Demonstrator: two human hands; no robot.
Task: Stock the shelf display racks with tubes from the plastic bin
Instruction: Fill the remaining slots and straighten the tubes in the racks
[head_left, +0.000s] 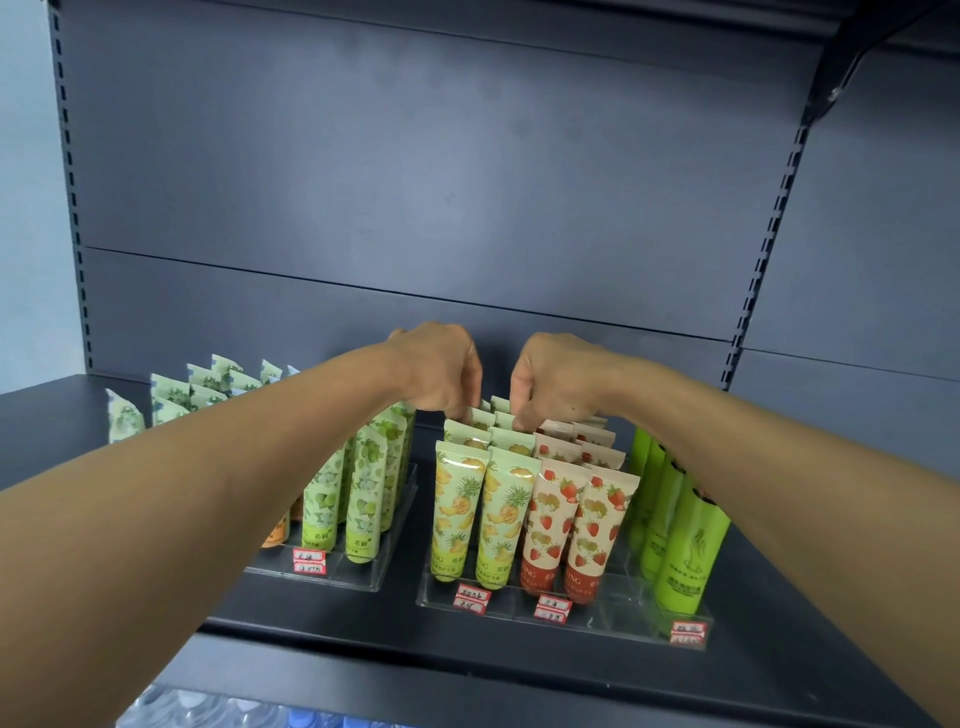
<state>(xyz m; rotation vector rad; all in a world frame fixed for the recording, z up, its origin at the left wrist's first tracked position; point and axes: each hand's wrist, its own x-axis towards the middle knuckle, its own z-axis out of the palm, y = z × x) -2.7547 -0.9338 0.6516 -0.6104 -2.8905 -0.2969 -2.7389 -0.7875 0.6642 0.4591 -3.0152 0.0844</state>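
Note:
Both my hands reach to the back of the clear display rack (519, 605) on the dark shelf. My left hand (441, 371) has its fingers curled down on the crimped tops of the rear yellow pineapple tubes (480, 415). My right hand (550, 376) pinches the top of another rear pineapple tube (506, 418). Two rows of pineapple tubes (480, 514) stand upright in front, with strawberry tubes (571, 514) beside them and plain green tubes (680, 545) at the right. The plastic bin is out of view.
A second clear rack (358, 571) to the left holds green floral tubes (363, 483), with pale green tubes (171, 400) further back left. Red price labels (470, 597) sit on the rack fronts. The shelf's front edge (467, 660) runs below; bottles show beneath it.

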